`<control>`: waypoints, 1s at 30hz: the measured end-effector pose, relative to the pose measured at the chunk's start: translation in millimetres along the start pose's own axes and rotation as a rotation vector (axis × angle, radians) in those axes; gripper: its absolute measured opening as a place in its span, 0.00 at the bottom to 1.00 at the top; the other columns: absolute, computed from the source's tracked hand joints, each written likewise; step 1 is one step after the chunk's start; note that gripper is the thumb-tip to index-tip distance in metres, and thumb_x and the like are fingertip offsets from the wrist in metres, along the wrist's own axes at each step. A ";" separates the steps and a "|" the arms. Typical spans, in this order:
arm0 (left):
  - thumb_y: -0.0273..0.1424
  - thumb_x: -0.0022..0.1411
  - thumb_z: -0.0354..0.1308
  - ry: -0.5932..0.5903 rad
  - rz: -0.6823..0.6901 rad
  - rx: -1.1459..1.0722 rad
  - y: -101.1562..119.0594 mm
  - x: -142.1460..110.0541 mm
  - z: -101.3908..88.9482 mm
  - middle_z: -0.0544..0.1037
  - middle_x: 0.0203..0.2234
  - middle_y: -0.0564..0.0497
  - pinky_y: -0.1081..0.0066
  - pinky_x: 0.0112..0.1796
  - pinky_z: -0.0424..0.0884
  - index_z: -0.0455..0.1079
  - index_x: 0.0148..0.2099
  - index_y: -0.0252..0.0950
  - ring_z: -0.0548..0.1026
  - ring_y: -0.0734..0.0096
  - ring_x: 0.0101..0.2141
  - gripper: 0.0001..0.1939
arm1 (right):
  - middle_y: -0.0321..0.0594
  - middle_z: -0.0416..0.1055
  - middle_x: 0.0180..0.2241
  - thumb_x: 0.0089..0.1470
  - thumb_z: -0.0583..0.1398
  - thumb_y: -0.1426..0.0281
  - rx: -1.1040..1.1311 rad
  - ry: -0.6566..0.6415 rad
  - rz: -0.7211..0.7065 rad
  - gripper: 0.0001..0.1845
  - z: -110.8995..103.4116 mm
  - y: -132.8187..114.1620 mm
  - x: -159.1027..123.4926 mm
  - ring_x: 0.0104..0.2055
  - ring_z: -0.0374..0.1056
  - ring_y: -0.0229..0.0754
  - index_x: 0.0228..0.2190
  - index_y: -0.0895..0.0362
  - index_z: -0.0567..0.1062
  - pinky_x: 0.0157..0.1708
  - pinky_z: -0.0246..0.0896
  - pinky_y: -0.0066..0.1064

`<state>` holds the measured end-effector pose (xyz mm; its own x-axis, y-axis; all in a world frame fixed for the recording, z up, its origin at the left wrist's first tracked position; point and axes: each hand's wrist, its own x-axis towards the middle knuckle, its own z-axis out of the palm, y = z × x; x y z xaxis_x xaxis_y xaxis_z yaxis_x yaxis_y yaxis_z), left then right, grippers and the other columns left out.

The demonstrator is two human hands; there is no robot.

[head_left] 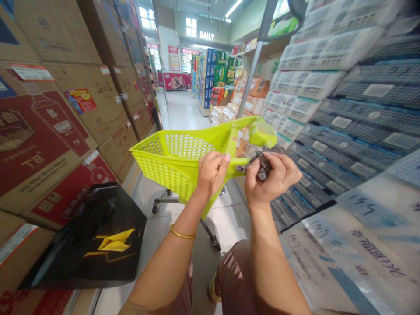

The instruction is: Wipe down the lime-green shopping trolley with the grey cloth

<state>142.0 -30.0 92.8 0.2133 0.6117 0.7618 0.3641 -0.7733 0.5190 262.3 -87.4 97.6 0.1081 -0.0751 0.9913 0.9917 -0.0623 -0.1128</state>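
A lime-green plastic shopping cart (pixel 164 171) with perforated sides stands turned crosswise in front of me. My left hand (pixel 211 173) is closed over the cart's near rim, thumb on top. Further right, my right hand (pixel 274 179) pinches a crumpled dark grey cloth (pixel 263 169) against the end of that rim. The cloth bunches out between the fingers and hides part of the rim. A green molded piece (pixel 262 132) of the cart sits just beyond the cloth, and a metal bar (pixel 250 81) rises behind it.
Stacked cardboard cartons (pixel 65 127) line the left side. A black bag (pixel 88 245) with a yellow mark leans against them. Wrapped white packs (pixel 305 83) and dark blue packs (pixel 354 118) are piled on the right. Shelves of boxes (pixel 215 72) stand down the tiled aisle.
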 end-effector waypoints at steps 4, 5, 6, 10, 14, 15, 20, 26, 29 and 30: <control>0.40 0.68 0.42 0.053 -0.039 0.027 2.6 -1.8 1.4 0.69 0.24 0.52 0.68 0.36 0.61 0.67 0.24 0.38 0.68 0.70 0.31 0.23 | 0.43 0.69 0.38 0.53 0.56 0.67 0.048 0.031 0.099 0.11 -1.7 -10.0 -0.9 0.42 0.66 0.45 0.39 0.55 0.70 0.44 0.57 0.42; 0.39 0.68 0.42 0.076 -0.052 0.038 3.4 -2.6 1.7 0.69 0.24 0.52 0.67 0.36 0.61 0.67 0.24 0.38 0.68 0.70 0.31 0.23 | 0.43 0.69 0.37 0.53 0.56 0.68 0.053 0.029 0.093 0.10 -1.6 -15.0 -2.8 0.42 0.66 0.44 0.39 0.55 0.70 0.44 0.57 0.42; 0.39 0.68 0.42 0.095 -0.062 0.046 4.1 -3.5 2.0 0.69 0.24 0.52 0.67 0.37 0.61 0.67 0.24 0.38 0.68 0.70 0.31 0.22 | 0.42 0.69 0.37 0.52 0.57 0.68 0.056 0.017 0.071 0.10 -1.4 -20.4 -5.3 0.42 0.66 0.44 0.38 0.55 0.71 0.44 0.57 0.41; 0.40 0.68 0.42 0.106 -0.083 0.049 5.2 -7.0 0.8 0.69 0.24 0.52 0.66 0.37 0.61 0.66 0.25 0.39 0.68 0.69 0.32 0.22 | 0.41 0.70 0.36 0.51 0.58 0.67 0.028 -0.088 -0.005 0.08 -0.3 -40.5 -15.6 0.40 0.64 0.42 0.35 0.53 0.74 0.45 0.55 0.39; 0.40 0.68 0.42 0.124 -0.086 0.054 2.6 -9.1 -1.0 0.70 0.25 0.51 0.67 0.37 0.61 0.66 0.25 0.39 0.68 0.69 0.32 0.22 | 0.40 0.70 0.36 0.51 0.57 0.66 0.033 -0.142 -0.031 0.08 0.0 -45.8 -20.6 0.41 0.62 0.42 0.34 0.51 0.76 0.46 0.52 0.38; 0.40 0.68 0.42 0.130 -0.083 0.054 1.8 -9.3 -1.1 0.70 0.25 0.52 0.67 0.37 0.61 0.66 0.25 0.39 0.68 0.69 0.32 0.22 | 0.40 0.70 0.36 0.51 0.58 0.66 0.041 -0.144 -0.052 0.08 -0.1 -44.2 -20.6 0.41 0.62 0.41 0.34 0.50 0.76 0.45 0.52 0.38; 0.39 0.67 0.45 0.155 -0.088 0.038 0.2 -8.3 -1.2 0.71 0.25 0.52 0.67 0.38 0.62 0.69 0.25 0.39 0.69 0.70 0.32 0.21 | 0.40 0.70 0.36 0.51 0.57 0.68 0.032 -0.100 -0.078 0.07 -2.8 -25.1 -11.3 0.39 0.64 0.41 0.33 0.53 0.74 0.43 0.55 0.37; 0.38 0.66 0.47 0.170 -0.078 0.021 0.5 -7.9 -2.0 0.72 0.25 0.53 0.68 0.38 0.62 0.72 0.29 0.40 0.70 0.70 0.32 0.18 | 0.41 0.70 0.36 0.50 0.58 0.70 0.106 -0.006 0.049 0.08 -10.2 -8.1 7.9 0.40 0.67 0.43 0.36 0.55 0.71 0.44 0.57 0.40; 0.37 0.66 0.46 0.167 -0.077 0.041 0.4 -8.4 -2.7 0.72 0.26 0.52 0.67 0.38 0.62 0.72 0.30 0.40 0.70 0.70 0.32 0.18 | 0.41 0.70 0.36 0.51 0.57 0.69 0.101 -0.037 0.083 0.09 -12.1 -16.4 9.6 0.41 0.67 0.43 0.37 0.55 0.71 0.44 0.56 0.40; 0.37 0.66 0.46 0.167 -0.078 0.051 0.3 -8.5 -3.1 0.72 0.26 0.52 0.67 0.38 0.62 0.72 0.29 0.40 0.70 0.70 0.32 0.18 | 0.41 0.70 0.35 0.51 0.57 0.69 0.096 -0.059 0.069 0.09 -12.1 -22.1 8.2 0.41 0.66 0.42 0.36 0.55 0.71 0.44 0.55 0.39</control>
<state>137.5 -36.0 87.6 0.0310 0.6305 0.7756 0.4205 -0.7122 0.5621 240.4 -98.7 107.4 0.1779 -0.0169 0.9839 0.9835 0.0367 -0.1772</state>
